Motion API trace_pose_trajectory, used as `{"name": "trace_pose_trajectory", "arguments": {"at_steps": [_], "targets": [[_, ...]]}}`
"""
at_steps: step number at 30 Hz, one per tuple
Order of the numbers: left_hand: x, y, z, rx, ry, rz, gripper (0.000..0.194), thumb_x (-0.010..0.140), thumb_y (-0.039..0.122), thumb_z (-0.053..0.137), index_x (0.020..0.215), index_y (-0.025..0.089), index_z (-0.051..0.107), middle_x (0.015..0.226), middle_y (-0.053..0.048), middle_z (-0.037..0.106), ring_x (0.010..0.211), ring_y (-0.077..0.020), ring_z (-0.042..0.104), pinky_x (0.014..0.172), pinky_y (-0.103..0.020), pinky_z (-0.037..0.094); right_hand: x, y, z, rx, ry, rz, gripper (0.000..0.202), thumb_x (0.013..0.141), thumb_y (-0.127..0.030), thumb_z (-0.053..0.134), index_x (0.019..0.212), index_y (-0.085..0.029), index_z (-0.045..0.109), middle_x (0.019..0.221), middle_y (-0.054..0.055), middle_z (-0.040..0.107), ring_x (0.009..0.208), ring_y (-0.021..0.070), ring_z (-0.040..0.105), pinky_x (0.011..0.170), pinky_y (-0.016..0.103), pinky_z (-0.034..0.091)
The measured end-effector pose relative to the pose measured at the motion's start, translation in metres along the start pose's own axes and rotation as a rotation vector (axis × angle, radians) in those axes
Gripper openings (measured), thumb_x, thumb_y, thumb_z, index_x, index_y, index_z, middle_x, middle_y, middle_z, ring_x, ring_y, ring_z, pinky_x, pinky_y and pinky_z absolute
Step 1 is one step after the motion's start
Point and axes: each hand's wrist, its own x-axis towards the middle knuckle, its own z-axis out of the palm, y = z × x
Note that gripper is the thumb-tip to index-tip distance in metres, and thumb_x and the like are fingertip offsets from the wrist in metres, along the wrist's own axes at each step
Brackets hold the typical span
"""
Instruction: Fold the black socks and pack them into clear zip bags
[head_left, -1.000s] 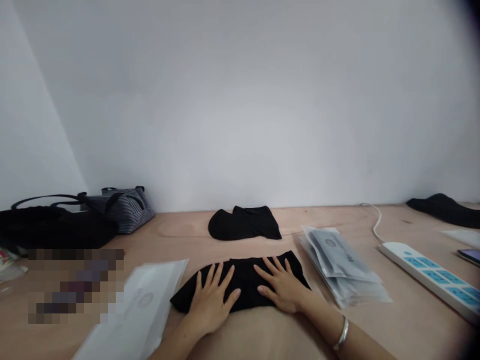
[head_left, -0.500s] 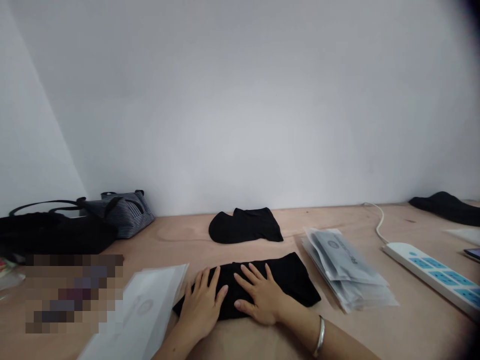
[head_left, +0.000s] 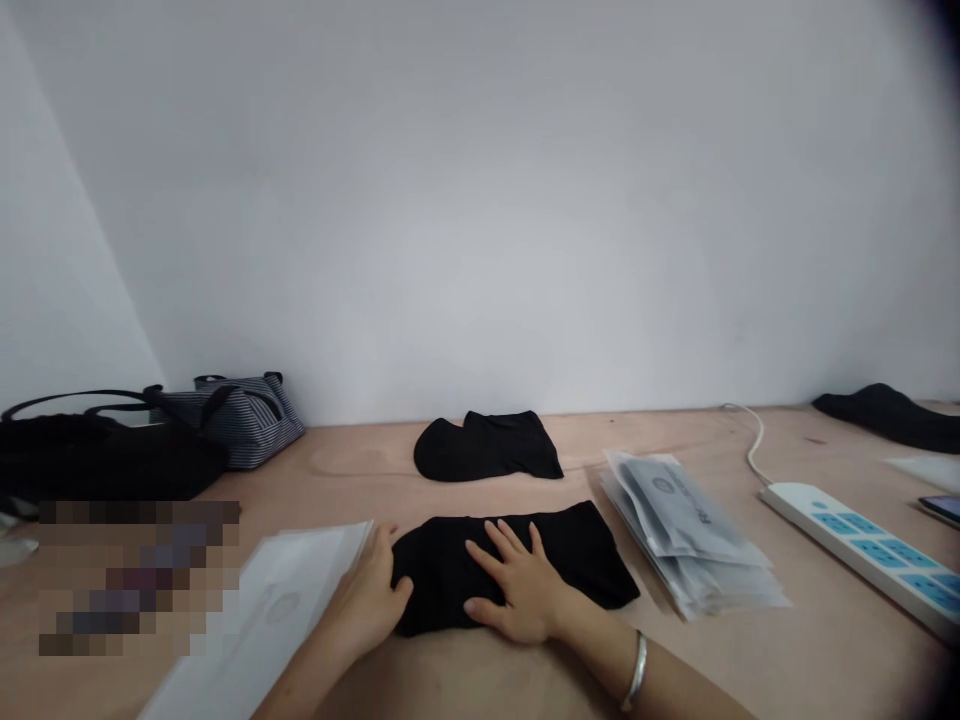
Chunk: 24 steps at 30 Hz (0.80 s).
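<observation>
A dark, flat black cloth piece (head_left: pixel 439 575) lies on the table in front of me, its left end now rounded. My right hand (head_left: pixel 521 595) rests flat on its middle with the fingers spread. At the cloth's left end is my left hand (head_left: pixel 375 595), thumb by the edge and fingers curled around the border, partly out of sight. Behind them lies a second black cloth piece (head_left: pixel 487 447), rounded on its left with a notch on top. Translucent plastic bags (head_left: pixel 277 590) with a printed logo lie beside my left forearm.
To the right is a stack of filled translucent packets (head_left: pixel 682 530), then a white power strip (head_left: pixel 862 550) with a cord. More black fabric (head_left: pixel 892 415) and a phone (head_left: pixel 941 508) lie far right. A black bag (head_left: pixel 105 460) and a striped bag (head_left: pixel 255 425) stand at left.
My left hand has moved left from lying flat on the cloth to its left end, and that end now looks shorter and rounder. My right hand has stayed in place.
</observation>
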Motion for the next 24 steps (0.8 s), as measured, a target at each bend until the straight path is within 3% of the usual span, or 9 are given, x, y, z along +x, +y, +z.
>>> {"name": "trace_pose_trajectory", "arguments": {"at_steps": [3,5,7,9,12,14,16,21,24], "targets": [[0.0,0.009,-0.006,-0.161,0.23,-0.017,0.061,0.07,0.019,0.049,0.127,0.018,0.028,0.097,-0.009,0.062,0.081,-0.0236,0.063,0.073,-0.037,0.048,0.016,-0.017,0.011,0.008,0.048,-0.019,0.072,0.078,-0.068,0.027,0.137,-0.028,0.019,0.143,0.014,0.012,0.13,0.0304,0.003,0.094,0.063,-0.006],[0.002,0.014,-0.002,-0.387,0.37,0.026,0.063,0.068,0.023,0.054,0.126,0.022,0.029,0.096,-0.007,0.061,0.073,-0.0212,0.065,0.067,-0.035,0.051,0.025,-0.025,0.014,0.036,0.075,-0.032,0.071,0.077,-0.067,0.032,0.136,-0.027,0.022,0.143,0.015,0.015,0.13,0.0315,0.005,0.094,0.063,-0.005],[0.006,0.015,0.01,-0.671,0.421,0.067,0.064,0.065,0.026,0.059,0.123,0.02,0.032,0.1,-0.007,0.059,0.076,-0.02,0.065,0.068,-0.033,0.052,0.029,-0.029,0.011,0.097,0.099,-0.056,0.069,0.078,-0.062,0.037,0.135,-0.024,0.027,0.141,0.015,0.023,0.129,0.0312,0.013,0.097,0.06,0.002],[0.009,0.014,0.024,-0.834,0.391,0.094,0.055,0.064,0.027,0.061,0.115,0.017,0.042,0.102,-0.01,0.06,0.085,-0.0208,0.064,0.074,-0.033,0.052,0.026,-0.025,0.001,0.158,0.167,-0.049,0.057,0.082,-0.049,0.042,0.13,-0.019,0.036,0.134,0.014,0.035,0.123,0.0267,0.03,0.1,0.048,0.017],[0.01,0.013,0.04,-0.671,0.387,0.213,0.027,0.072,0.029,0.055,0.097,0.018,0.058,0.104,-0.009,0.061,0.096,-0.0219,0.059,0.086,-0.038,0.046,0.01,-0.006,-0.018,0.079,0.368,0.151,0.034,0.081,-0.027,0.044,0.113,-0.017,0.051,0.116,0.012,0.049,0.106,0.0215,0.047,0.091,0.034,0.034],[0.005,0.018,0.045,-0.459,0.392,0.323,0.026,0.081,0.03,0.046,0.102,0.023,0.06,0.112,-0.006,0.058,0.106,-0.0208,0.053,0.093,-0.04,0.04,-0.006,0.012,-0.027,-0.058,0.45,0.367,0.033,0.077,-0.024,0.049,0.109,-0.018,0.052,0.109,0.012,0.05,0.104,0.0256,0.046,0.087,0.038,0.036],[-0.002,0.026,0.048,-0.264,0.314,0.401,0.033,0.086,0.03,0.038,0.115,0.029,0.053,0.124,-0.003,0.051,0.115,-0.0208,0.045,0.097,-0.043,0.035,-0.02,0.03,-0.03,-0.103,0.428,0.52,0.045,0.07,-0.026,0.057,0.114,-0.018,0.048,0.108,0.012,0.048,0.104,0.0294,0.044,0.081,0.04,0.038],[-0.02,0.041,0.051,0.108,-0.046,0.578,0.05,0.083,0.049,0.04,0.131,0.04,0.027,0.14,-0.001,0.03,0.129,-0.0304,0.019,0.098,-0.062,0.01,-0.033,0.055,-0.018,0.14,0.337,0.537,0.081,0.057,-0.023,0.066,0.13,-0.02,0.03,0.109,0.01,0.046,0.096,0.023,0.052,0.078,0.033,0.042],[-0.023,0.038,0.048,0.136,-0.05,0.492,0.064,0.082,0.054,0.037,0.137,0.031,0.015,0.145,-0.004,0.014,0.131,-0.0294,0.006,0.101,-0.057,0.009,-0.031,0.059,-0.011,0.227,0.365,0.559,0.09,0.056,-0.021,0.065,0.133,-0.017,0.02,0.11,0.013,0.049,0.093,0.0236,0.055,0.075,0.034,0.043]]}}
